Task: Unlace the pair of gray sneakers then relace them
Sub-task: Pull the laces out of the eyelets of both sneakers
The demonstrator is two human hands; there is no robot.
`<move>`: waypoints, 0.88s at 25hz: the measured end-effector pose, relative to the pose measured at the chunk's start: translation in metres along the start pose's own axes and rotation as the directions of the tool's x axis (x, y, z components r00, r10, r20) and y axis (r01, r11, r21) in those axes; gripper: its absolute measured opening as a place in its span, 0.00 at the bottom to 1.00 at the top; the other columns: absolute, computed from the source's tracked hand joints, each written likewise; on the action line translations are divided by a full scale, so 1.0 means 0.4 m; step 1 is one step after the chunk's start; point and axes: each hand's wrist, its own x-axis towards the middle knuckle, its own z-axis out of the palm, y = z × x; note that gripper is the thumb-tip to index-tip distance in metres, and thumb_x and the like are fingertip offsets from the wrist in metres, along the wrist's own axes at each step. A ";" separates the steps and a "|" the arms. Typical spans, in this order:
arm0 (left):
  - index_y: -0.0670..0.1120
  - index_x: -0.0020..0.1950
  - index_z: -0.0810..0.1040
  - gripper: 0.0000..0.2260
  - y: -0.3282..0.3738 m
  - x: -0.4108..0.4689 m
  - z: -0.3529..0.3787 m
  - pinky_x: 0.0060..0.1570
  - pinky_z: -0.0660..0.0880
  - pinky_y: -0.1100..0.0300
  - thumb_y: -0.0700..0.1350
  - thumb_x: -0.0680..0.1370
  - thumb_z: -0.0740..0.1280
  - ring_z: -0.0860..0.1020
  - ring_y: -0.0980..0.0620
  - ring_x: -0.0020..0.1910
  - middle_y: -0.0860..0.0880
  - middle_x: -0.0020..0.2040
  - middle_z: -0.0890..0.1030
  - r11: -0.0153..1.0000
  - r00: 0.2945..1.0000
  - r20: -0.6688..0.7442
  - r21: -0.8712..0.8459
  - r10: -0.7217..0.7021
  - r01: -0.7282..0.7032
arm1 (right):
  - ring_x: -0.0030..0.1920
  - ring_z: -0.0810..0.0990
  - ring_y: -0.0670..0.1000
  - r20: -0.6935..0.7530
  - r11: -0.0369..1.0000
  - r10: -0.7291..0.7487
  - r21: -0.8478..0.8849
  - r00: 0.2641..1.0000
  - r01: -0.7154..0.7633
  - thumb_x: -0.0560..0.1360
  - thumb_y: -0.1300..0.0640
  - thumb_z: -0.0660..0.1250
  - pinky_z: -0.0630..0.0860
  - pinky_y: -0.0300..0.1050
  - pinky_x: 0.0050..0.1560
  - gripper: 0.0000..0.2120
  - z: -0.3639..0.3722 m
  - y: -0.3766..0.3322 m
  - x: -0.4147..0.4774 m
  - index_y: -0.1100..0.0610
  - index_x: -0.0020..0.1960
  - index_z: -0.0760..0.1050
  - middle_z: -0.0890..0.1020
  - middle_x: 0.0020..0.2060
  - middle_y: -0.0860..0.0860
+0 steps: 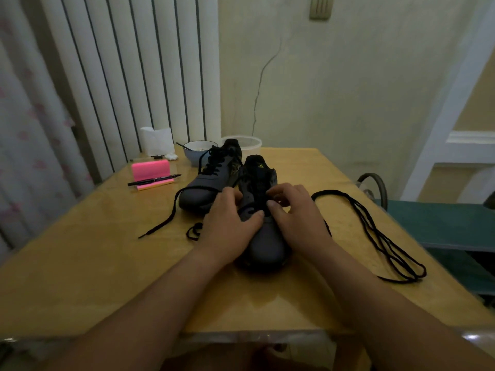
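Two gray sneakers stand on the wooden table point(80, 277). The near sneaker point(267, 245) points its toe at me and shows no lacing in the part I can see. My left hand point(230, 223) holds its left side, thumb on the upper. My right hand point(297, 212) has its fingers curled over the eyelet area, thumb against the upper; whether it pinches a lace end is hidden. A loose black lace point(380, 236) lies in long loops to the right. The far sneaker point(206, 183) is still laced, its lace end point(163, 223) trailing left.
A pink block with a black pen point(154, 180) sits at the back left. Behind the shoes stand a bowl with a spoon point(198, 151), a clear plastic tub point(247, 145) and white tissue point(156, 141). A green chair point(442, 223) is at the table's right edge.
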 end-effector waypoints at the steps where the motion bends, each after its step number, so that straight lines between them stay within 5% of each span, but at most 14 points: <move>1: 0.59 0.61 0.67 0.24 -0.004 -0.004 0.011 0.61 0.77 0.44 0.69 0.71 0.67 0.75 0.54 0.57 0.57 0.59 0.72 0.999 1.000 -0.026 -0.044 -0.010 0.009 | 0.52 0.78 0.43 0.059 0.998 -0.025 -0.062 0.998 0.028 0.81 0.52 0.69 0.75 0.39 0.53 0.07 -0.013 -0.003 0.013 0.46 0.59 0.78 0.75 0.53 0.46; 7: 0.59 0.63 0.69 0.25 -0.001 -0.028 0.022 0.63 0.76 0.43 0.68 0.71 0.67 0.75 0.55 0.57 0.58 0.59 0.73 0.995 0.994 -0.106 -0.095 0.000 -0.010 | 0.47 0.79 0.47 0.087 0.972 -0.185 -0.129 0.979 0.195 0.78 0.57 0.73 0.79 0.51 0.50 0.03 -0.053 -0.002 0.055 0.50 0.51 0.83 0.79 0.46 0.46; 11: 0.57 0.69 0.71 0.27 0.003 -0.028 0.024 0.63 0.76 0.44 0.66 0.73 0.67 0.76 0.55 0.59 0.59 0.60 0.72 0.995 0.994 -0.112 -0.101 0.003 -0.014 | 0.46 0.79 0.45 0.038 0.958 -0.227 -0.174 0.973 0.230 0.78 0.57 0.73 0.80 0.47 0.48 0.03 -0.043 0.006 0.035 0.51 0.51 0.83 0.80 0.45 0.45; 14: 0.55 0.69 0.72 0.27 0.003 -0.028 0.025 0.63 0.76 0.44 0.64 0.74 0.67 0.76 0.55 0.58 0.58 0.59 0.72 0.996 0.992 -0.122 -0.083 0.015 -0.025 | 0.48 0.77 0.46 0.158 0.948 -0.205 -0.214 0.966 0.236 0.80 0.56 0.70 0.78 0.46 0.49 0.03 -0.062 -0.008 0.050 0.52 0.54 0.80 0.78 0.48 0.45; 17: 0.54 0.71 0.72 0.27 -0.001 -0.025 0.027 0.65 0.74 0.43 0.63 0.74 0.68 0.76 0.53 0.59 0.57 0.60 0.73 0.999 0.991 -0.136 -0.036 0.015 -0.020 | 0.46 0.75 0.48 0.328 0.947 -0.075 -0.273 0.942 0.170 0.83 0.55 0.65 0.76 0.49 0.50 0.03 -0.083 -0.050 0.076 0.54 0.54 0.77 0.75 0.47 0.47; 22: 0.54 0.72 0.71 0.24 0.008 -0.023 0.030 0.68 0.64 0.48 0.56 0.78 0.71 0.74 0.54 0.63 0.57 0.62 0.73 0.996 0.985 -0.173 0.083 0.021 -0.007 | 0.42 0.75 0.48 0.573 0.982 0.169 -0.028 0.802 -0.187 0.85 0.55 0.62 0.74 0.47 0.46 0.09 -0.120 -0.085 0.052 0.58 0.53 0.78 0.78 0.43 0.52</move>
